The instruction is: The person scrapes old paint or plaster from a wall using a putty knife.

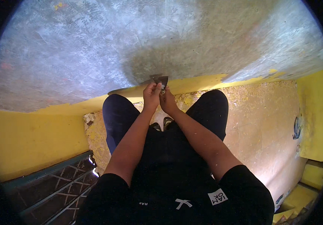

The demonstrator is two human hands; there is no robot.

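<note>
A scraper with a flat, dark metal blade points up at the wall, near the lower edge of the bared grey area. My right hand is closed around its handle, which is mostly hidden by the fingers. Against the scraper's other side, my left hand is closed too, its thumb and fingertips at the base of the blade. The wall ahead is mottled grey, with a band of yellow paint left along its bottom. A soft shadow falls on the wall around the blade.
My bent knees spread to either side of my hands, above a floor strewn with yellow flakes. At left are a yellow side wall and a dark metal grille. A yellow wall stands at right, with a dark crumpled thing near its base.
</note>
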